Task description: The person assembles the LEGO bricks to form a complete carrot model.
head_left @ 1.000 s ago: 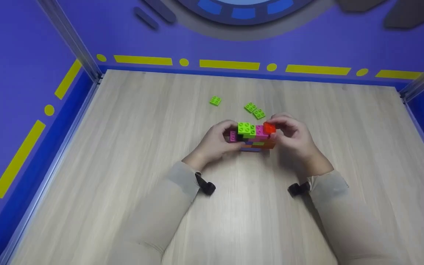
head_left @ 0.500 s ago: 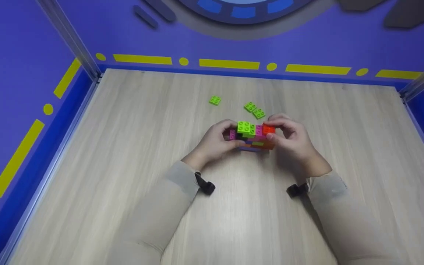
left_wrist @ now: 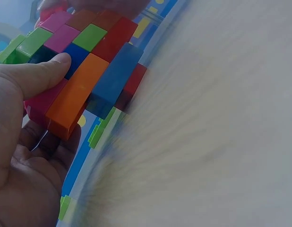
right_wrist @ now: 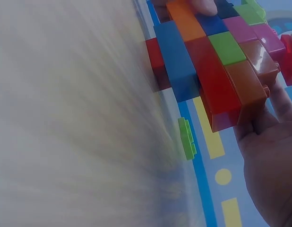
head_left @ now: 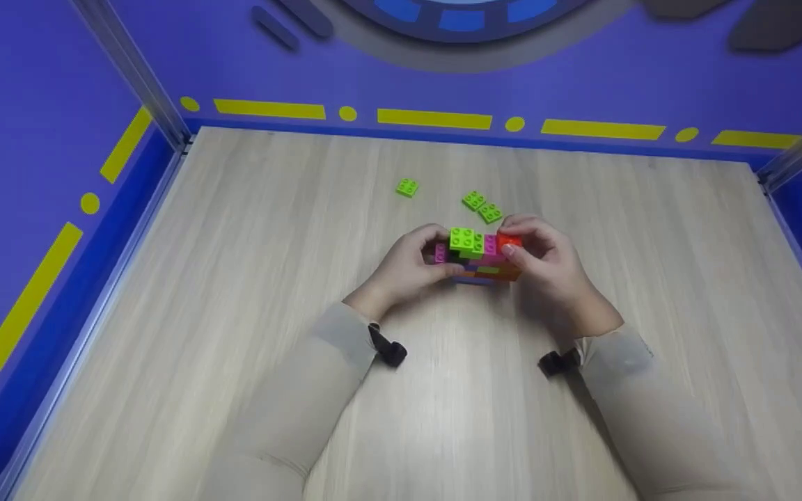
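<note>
A built block of toy bricks (left_wrist: 96, 64) stands upright on the table in several layers of orange, blue, red, brown, pink and green. My left hand (head_left: 408, 268) grips its left end, thumb on the front face and fingers behind. In the head view a lime brick (head_left: 461, 239) tops the left part. My right hand (head_left: 557, 268) pinches a small red brick (head_left: 509, 241) between thumb and fingers at the top right. In the right wrist view this red brick sits close above a pink brick (right_wrist: 270, 41), beside bare studs on a brown brick (right_wrist: 260, 61).
Behind the block lie loose lime bricks: one to the left (head_left: 407, 187), and a pair, one brick (head_left: 474, 200) close to the other (head_left: 490, 213). The pale wooden table (head_left: 457, 403) is bounded at the back by a blue panel (head_left: 436, 90).
My right hand has shifted slightly left with the red brick, which now sits more level against the block's top. My left hand keeps its grip; the loose bricks have not moved.
</note>
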The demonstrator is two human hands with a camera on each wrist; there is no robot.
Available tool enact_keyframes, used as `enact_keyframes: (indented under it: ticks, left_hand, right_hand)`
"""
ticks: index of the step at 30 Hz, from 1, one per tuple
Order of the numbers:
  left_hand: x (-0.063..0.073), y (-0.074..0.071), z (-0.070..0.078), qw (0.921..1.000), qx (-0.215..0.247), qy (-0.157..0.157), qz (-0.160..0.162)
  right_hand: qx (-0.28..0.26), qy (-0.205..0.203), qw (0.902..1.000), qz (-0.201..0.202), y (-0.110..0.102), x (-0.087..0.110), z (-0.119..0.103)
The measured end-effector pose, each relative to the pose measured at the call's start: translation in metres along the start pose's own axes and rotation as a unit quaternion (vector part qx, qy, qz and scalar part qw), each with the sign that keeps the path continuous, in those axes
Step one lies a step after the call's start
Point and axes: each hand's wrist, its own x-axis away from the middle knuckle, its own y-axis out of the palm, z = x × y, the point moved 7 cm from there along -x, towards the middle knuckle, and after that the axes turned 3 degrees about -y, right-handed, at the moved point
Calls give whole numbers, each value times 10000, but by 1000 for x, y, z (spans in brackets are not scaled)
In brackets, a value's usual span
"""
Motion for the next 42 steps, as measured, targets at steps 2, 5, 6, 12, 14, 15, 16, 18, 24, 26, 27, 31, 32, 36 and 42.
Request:
enact_keyframes:
  ticks: [2,5,6,12,14,15,16,18,24,26,27,31,32,36,42]
  left_hand:
    - [0,0,0,10000,-14,2,1]
    - [0,1,0,10000,-23,32,-14]
    - [0,1,0,10000,-28,41,-21]
    - [1,-1,-3,10000,-36,42,-41]
    - [1,-2,-2,10000,-6,24,-40]
    - [1,-2,-2,10000,7,19,-48]
    - [1,-2,-2,10000,25,19,-60]
    - [1,-1,-2,9999,78,35,-83]
    - [0,-1,-5,9999,70,53,-50]
    - [1,-1,-5,10000,42,80,-24]
    - [0,-1,-4,9999,57,107,-31]
    - [2,0,-6,9994,234,210,-147]
    - [2,-1,-6,9989,343,256,-174]
    - [2,-9,-7,9952,858,456,118]
    - [-6,-31,-10,9845,762,116,1573]
  right_hand:
    - [-7,16,10000,-23,1,0,1]
    - [-53,35,10000,-41,2,0,2]
    - [-60,54,10000,-44,3,1,2]
    - [-221,154,9996,-57,6,1,4]
    - [-268,221,9994,-80,7,2,5]
    - [-272,269,9992,-98,7,3,6]
    - [-292,336,9990,-105,7,4,8]
    - [-322,547,9980,-57,4,7,13]
    - [-264,1155,9930,27,-11,17,34]
    - [-13,1171,9931,-75,-14,18,37]
    - [125,1151,9932,-145,-14,18,37]
    - [433,1104,9925,-312,-13,18,39]
    - [440,1094,9925,-330,-12,17,40]
    - [470,1017,9931,-345,-10,16,38]
    - [425,937,9943,-281,-11,18,40]
